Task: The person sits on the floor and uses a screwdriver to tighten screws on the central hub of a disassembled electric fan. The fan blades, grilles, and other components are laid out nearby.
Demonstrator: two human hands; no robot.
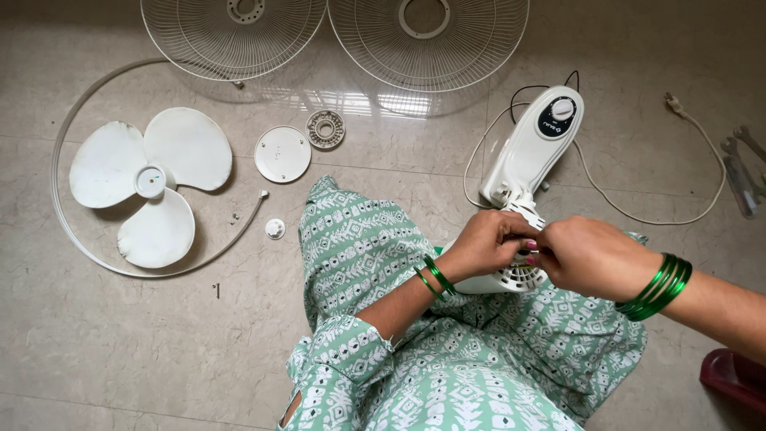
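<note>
Both hands meet on the white fan body on my lap.

Left hand (487, 243) is curled closed on the fan motor housing (511, 275); right hand (586, 255) is closed too, fingers pinching at the same spot, but I cannot tell what is between them. On the floor lie the fan blade (148, 183), two wire grilles (231, 36), a round cap (282, 154).

A home, by the look of it; a polished beige tile floor (120, 343) serves as the work surface; a household fan lies in parts, white blade (148, 183) and wire grilles (233, 32) spread about; spanners (742, 164) lie beside
</note>
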